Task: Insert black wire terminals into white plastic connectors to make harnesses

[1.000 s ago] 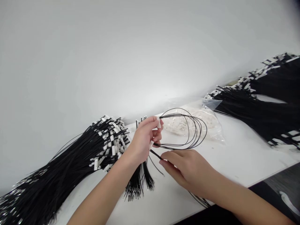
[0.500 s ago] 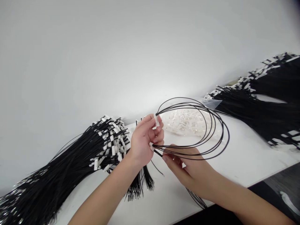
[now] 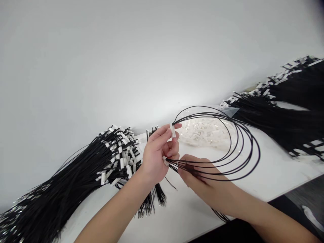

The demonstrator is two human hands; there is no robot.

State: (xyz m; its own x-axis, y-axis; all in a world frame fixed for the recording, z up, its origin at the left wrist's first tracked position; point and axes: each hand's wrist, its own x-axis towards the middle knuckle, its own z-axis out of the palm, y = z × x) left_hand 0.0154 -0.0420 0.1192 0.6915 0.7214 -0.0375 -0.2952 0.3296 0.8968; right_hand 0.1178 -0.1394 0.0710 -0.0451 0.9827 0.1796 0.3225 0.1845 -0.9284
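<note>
My left hand (image 3: 160, 152) is closed on a looped black wire harness (image 3: 254, 145). Between its thumb and forefinger is one white connector (image 3: 172, 130), from which several thin wires arc out to the right. The wires curve back to a second white connector (image 3: 165, 161) tucked against the palm by the lower fingers. Close by on the right, my right hand (image 3: 196, 172) is closed, its fingertips pinching black wire just beside that second connector. Wires cross in front of its fingers and partly hide the grip. More wire tails (image 3: 219, 214) hang below my right wrist toward the table edge.
A clear bag of small white connectors (image 3: 202, 133) lies behind the loop. On the left is a big heap of black wires (image 3: 73, 182) with white ends; another pile (image 3: 291, 98) is at right. A smaller wire bundle (image 3: 159, 194) lies under my left wrist on the white table (image 3: 162, 226).
The wire loop has swung out to the right and opened wider. Both hands have shifted slightly right, still holding the harness.
</note>
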